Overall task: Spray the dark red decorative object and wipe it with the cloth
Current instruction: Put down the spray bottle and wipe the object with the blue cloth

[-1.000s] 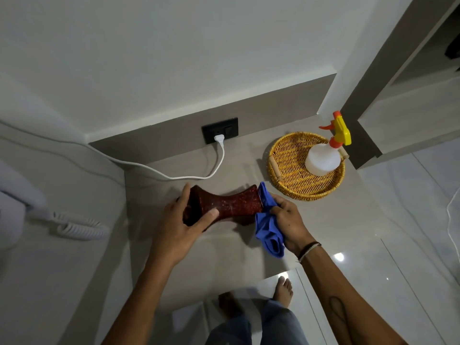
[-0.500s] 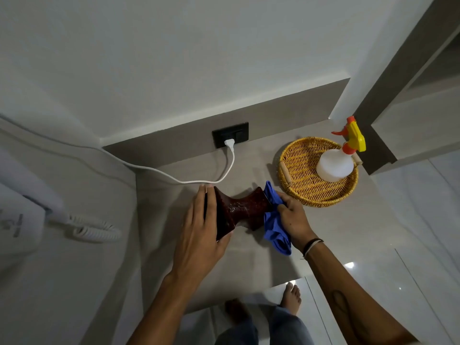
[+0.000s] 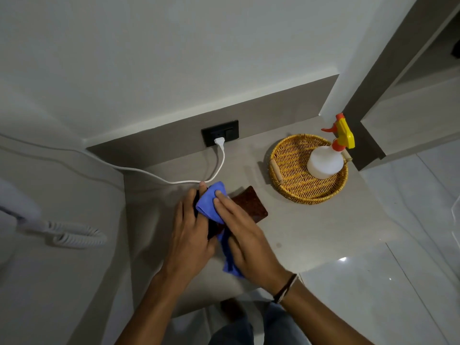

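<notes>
The dark red decorative object (image 3: pixel 251 204) lies on its side on the grey counter (image 3: pixel 311 227); only its square right end shows. My left hand (image 3: pixel 190 232) grips its left end. My right hand (image 3: pixel 239 235) presses a blue cloth (image 3: pixel 210 201) over the object's top, and the cloth's tail hangs down between my hands. The white spray bottle (image 3: pixel 324 161) with a yellow and orange trigger stands in the wicker basket (image 3: pixel 286 170) at the back right, apart from both hands.
A white cable (image 3: pixel 174 180) runs from the black wall socket (image 3: pixel 220 132) across the counter just behind my hands. A white handset with a coiled cord (image 3: pixel 74 236) sits at the left. The counter's front edge lies below my wrists, glossy floor to the right.
My right hand has moved the cloth from the object's right end to its top and left part. The object has turned, and my left hand now wraps its left end.
</notes>
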Motion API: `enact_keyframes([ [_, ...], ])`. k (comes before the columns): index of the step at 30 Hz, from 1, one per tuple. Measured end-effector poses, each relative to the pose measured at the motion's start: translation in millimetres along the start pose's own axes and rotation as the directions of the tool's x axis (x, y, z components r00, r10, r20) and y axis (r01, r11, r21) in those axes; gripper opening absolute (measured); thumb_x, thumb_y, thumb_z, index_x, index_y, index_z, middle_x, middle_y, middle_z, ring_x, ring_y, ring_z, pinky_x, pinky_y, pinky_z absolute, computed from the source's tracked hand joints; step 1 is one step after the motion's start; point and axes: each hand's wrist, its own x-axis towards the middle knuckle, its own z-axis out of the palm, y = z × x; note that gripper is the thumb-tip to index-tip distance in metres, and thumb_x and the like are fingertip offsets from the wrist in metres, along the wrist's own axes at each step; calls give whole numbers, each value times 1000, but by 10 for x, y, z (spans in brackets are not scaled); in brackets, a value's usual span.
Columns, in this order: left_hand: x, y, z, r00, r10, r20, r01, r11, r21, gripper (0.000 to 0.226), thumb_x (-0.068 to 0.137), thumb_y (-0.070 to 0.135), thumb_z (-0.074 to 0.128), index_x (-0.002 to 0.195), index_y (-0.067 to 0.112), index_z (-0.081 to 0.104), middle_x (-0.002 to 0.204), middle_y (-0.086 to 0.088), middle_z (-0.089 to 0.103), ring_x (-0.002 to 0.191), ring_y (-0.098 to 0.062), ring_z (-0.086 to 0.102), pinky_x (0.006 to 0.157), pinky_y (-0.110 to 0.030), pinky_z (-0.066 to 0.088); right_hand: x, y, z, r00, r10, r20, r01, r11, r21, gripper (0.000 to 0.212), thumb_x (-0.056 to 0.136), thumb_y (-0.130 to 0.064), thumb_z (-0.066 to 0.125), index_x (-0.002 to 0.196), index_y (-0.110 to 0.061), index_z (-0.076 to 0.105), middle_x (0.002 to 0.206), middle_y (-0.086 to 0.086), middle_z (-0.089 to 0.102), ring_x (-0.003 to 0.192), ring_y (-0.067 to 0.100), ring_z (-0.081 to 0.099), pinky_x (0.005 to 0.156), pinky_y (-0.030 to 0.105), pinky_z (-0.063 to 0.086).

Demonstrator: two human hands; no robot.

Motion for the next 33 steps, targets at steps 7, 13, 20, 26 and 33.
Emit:
enact_keyframes([
  [7, -106, -59, -101, 998, -57, 1, 57, 998, 40, 112, 82, 23, 95, 169, 0, 27, 161, -36, 44, 142, -57, 51, 110, -68, 50, -67, 739, -363, 950, 303, 70, -265, 907, -327, 82, 90, 23, 58, 164, -5, 34, 172, 4, 15, 164, 40, 24, 128, 61, 34],
  [13, -52, 20, -29, 997, -69, -34, 68, 996, -52, 108, 75, 3, 97, 164, -2, 36, 160, -38, 45, 144, -62, 49, 110, -76, 46, -15, -13, 107, 997, 69, 17, -68, 996, -58, 66, 103, -2, 39, 168, -10, 30, 179, 7, 24, 167, 25, 23, 136, 42, 24],
  [20, -120, -3, -108, 994, -106, -22, 106, 994, -1, 113, 75, 15, 99, 166, -3, 35, 158, -38, 48, 139, -59, 54, 109, -67, 49, -36, 621, -264, 973, 221, 72, -193, 940, -280, 79, 95, 19, 59, 165, -5, 32, 175, 6, 13, 166, 34, 12, 133, 55, 26],
  [26, -43, 104, -135, 993, -117, -14, 117, 993, -15, 110, 75, 11, 99, 164, -4, 37, 158, -37, 49, 140, -58, 53, 109, -72, 50, 17, 42, 10, 984, 178, 32, -177, 984, -22, 62, 107, -5, 40, 168, -16, 33, 178, 5, 28, 167, 23, 22, 136, 48, 21],
  [33, -38, 104, -285, 994, -95, 57, 85, 982, 168, 111, 69, 15, 101, 162, -3, 44, 150, -35, 54, 127, -59, 59, 103, -67, 54, -136, 567, -172, 947, 280, 155, -253, 952, -169, 71, 103, 11, 50, 167, -10, 28, 179, 9, 19, 168, 29, 16, 136, 47, 20],
])
